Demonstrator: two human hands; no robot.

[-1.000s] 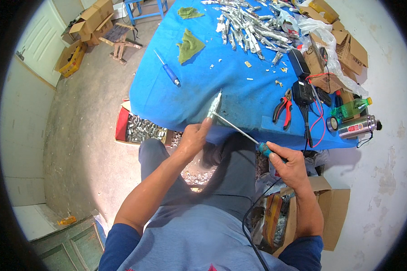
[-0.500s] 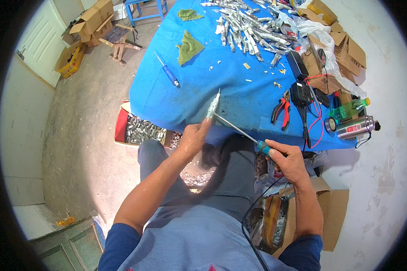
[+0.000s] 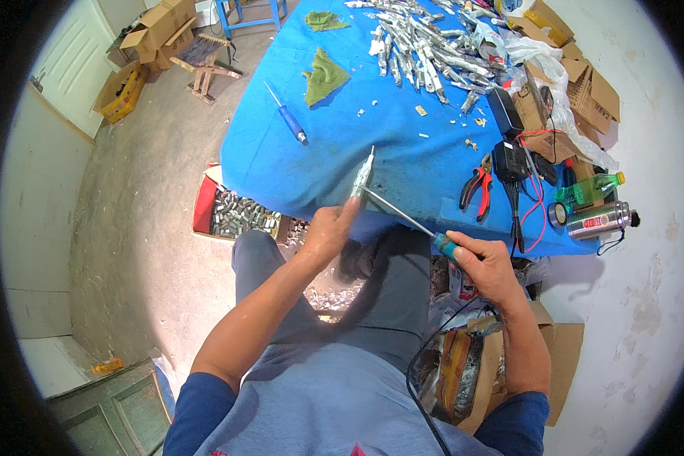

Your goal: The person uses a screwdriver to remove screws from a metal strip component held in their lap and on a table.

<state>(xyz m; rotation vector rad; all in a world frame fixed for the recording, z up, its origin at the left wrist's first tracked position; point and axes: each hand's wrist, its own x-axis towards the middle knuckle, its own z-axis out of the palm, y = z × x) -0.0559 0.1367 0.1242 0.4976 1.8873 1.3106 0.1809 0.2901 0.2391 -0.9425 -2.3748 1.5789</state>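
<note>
My left hand (image 3: 330,230) is closed around the lower end of a slim silver-white stick-like part (image 3: 364,175) with a thin pointed tip, held over the near edge of the blue-covered table (image 3: 273,182). In my right hand (image 3: 485,264) is a screwdriver (image 3: 403,215) with a teal handle. Its shaft slants up to the left, and its tip meets the part just above my left fingers. A second screwdriver (image 3: 289,123), with a blue handle, lies on the cloth beyond my left hand. Red-and-black pliers (image 3: 476,188) lie to the right.
A heap of similar silvery parts (image 3: 425,57) covers the far table. Green rags (image 3: 325,78) lie left of it. Black adapters (image 3: 509,161) with cables, a steel flask (image 3: 600,220) and a green bottle (image 3: 591,190) line the right edge. A box of metal pieces (image 3: 239,215) stands below left.
The whole view has shifted slightly. Both hands keep their grips, and the screwdriver tip stays against the part, with its handle a little lower.
</note>
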